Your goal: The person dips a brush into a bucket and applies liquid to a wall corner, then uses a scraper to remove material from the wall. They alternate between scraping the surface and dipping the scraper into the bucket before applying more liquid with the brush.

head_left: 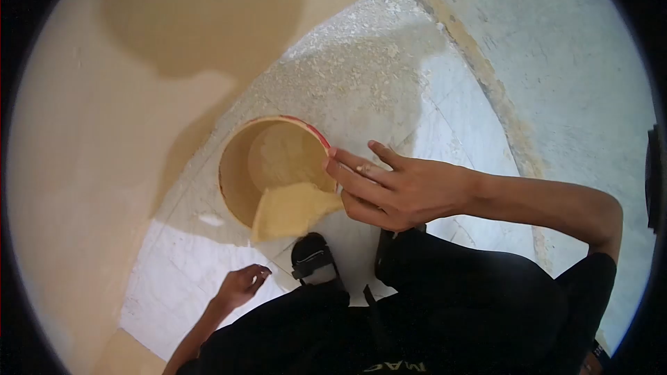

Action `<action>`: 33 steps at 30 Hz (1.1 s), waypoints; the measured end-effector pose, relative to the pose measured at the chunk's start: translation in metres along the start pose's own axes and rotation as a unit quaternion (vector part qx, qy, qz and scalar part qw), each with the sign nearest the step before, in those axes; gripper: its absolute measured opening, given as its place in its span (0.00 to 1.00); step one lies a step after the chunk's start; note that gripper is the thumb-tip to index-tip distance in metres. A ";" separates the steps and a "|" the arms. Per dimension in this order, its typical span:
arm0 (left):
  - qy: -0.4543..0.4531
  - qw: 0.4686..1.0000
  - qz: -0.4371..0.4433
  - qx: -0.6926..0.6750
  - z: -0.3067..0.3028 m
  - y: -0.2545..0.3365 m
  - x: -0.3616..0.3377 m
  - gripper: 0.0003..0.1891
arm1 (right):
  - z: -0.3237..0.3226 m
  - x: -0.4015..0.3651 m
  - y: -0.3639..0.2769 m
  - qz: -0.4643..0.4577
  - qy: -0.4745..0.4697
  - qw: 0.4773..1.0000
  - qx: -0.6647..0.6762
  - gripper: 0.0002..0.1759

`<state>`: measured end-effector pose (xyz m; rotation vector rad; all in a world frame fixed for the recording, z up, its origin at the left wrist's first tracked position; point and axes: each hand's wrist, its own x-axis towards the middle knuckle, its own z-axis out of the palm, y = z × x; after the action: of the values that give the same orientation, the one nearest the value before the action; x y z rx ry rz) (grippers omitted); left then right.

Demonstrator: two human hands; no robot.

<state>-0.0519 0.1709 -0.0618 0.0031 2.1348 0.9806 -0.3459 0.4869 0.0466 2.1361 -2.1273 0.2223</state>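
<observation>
My right hand point(392, 191) is closed on the handle of a putty knife point(292, 212), its wide blade coated in cream-coloured putty. The handle is mostly hidden under my fingers. The blade overlaps the near rim of a round bucket point(233, 170), and my fingertips are at the bucket's right rim, which has a red stain. Inside the bucket, pale putty or residue point(285, 156) shows on the bottom. My left hand point(243, 286) hangs low, left of my sandalled foot point(316, 260); its fingers are curled with nothing visible in them.
A cream wall point(83, 167) rises on the left, with shadows across it. White tiles point(180, 257) lie under the bucket, with pale flakes and dust point(347, 62) beyond it. A rough grey wall point(556, 62) borders the floor on the right. My dark-clothed knees are close behind the bucket.
</observation>
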 end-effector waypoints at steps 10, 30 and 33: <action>0.121 0.969 -0.215 -0.014 -0.094 0.066 -0.042 0.06 | -0.002 0.040 0.084 -0.216 -0.047 0.959 0.179 0.10; 0.421 0.873 0.166 0.181 -0.149 0.263 -0.084 0.05 | -0.008 0.075 0.080 -0.159 -0.116 0.961 0.194 0.14; 0.402 0.838 0.297 0.219 -0.138 0.311 -0.037 0.11 | -0.008 0.074 0.066 -0.140 -0.130 0.953 0.237 0.13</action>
<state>-0.2068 0.2893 0.2192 0.6154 3.2257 0.8726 -0.4122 0.4153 0.0667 2.8523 -2.0162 0.4901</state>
